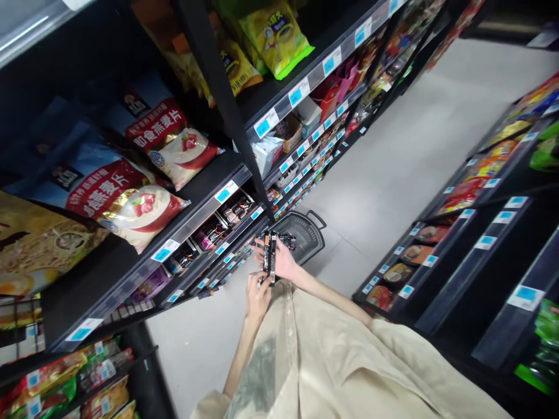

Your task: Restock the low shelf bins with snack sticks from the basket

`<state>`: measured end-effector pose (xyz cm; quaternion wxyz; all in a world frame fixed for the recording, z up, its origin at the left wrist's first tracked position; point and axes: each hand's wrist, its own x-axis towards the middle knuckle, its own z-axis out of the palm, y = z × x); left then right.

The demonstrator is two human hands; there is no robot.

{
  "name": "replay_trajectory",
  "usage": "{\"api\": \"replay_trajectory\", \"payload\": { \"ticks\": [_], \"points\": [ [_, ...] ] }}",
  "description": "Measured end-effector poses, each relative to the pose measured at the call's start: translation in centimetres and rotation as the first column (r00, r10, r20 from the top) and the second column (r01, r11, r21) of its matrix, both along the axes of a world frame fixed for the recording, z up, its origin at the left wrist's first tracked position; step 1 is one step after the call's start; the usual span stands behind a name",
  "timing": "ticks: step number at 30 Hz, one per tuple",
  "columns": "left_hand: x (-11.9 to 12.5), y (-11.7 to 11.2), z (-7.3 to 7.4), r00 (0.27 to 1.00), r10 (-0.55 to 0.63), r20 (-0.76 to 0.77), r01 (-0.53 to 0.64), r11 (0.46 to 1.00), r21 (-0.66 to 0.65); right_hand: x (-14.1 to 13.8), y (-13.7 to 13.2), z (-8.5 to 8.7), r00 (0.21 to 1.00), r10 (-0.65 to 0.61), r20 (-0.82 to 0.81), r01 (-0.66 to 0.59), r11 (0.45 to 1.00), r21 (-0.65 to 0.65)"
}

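Note:
Small, long black snack packets (pixel 269 256) lie side by side across the palm of my right hand (pixel 285 261). The fingers of that hand pass behind the packets, and their tips show at the left. My left hand (pixel 258 294) is closed at the lower end of the packets, with its thumb and fingers on them. Past my right hand, a dark grey shopping basket (pixel 312 241) stands on the floor. Inside it are several dark packets (pixel 288 240), partly hidden by my right hand.
To the left, a tall shelf holds blue and red oatmeal bags (pixel 126 198), yellow bags (pixel 275 38) and boxes of small dark packets (pixel 209 233). Low shelves (pixel 410 256) with packaged food run along the right. Grey tiled floor (pixel 375 157) stretches between them.

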<state>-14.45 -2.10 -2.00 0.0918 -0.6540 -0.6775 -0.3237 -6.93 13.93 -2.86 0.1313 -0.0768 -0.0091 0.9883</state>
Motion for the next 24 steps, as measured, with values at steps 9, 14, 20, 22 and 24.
{"api": "replay_trajectory", "payload": {
  "ticks": [9, 14, 20, 22, 24],
  "points": [
    [-5.1, 1.6, -0.1, 0.909, 0.136, 0.394, -0.161, 0.987, 0.029, -5.1, 1.2, -0.2, 0.996, -0.076, 0.041, 0.071, 0.992, 0.102],
    [-10.2, 3.1, -1.6, 0.554, 0.358, 0.752, -0.385, 0.911, -0.151, -7.2, 1.8, -1.7, 0.948, -0.224, 0.226, 0.085, 0.863, 0.498],
    [-16.0, 4.6, -2.5, 0.44, 0.395, 0.806, -0.035, 0.905, -0.425, -11.9, 5.7, -3.4, 0.676, -0.559, 0.479, 0.227, 0.777, 0.587],
    [-17.1, 4.5, -2.3, 0.497, 0.387, 0.777, 0.014, 0.891, -0.453, -14.3, 7.8, -3.9, 0.587, -0.623, 0.517, 0.292, 0.759, 0.582],
    [-17.8, 4.1, -1.9, 0.599, 0.357, 0.717, 0.053, 0.875, -0.48, -16.9, 9.8, -4.1, 0.512, -0.666, 0.543, 0.332, 0.736, 0.59]
  ]
}}
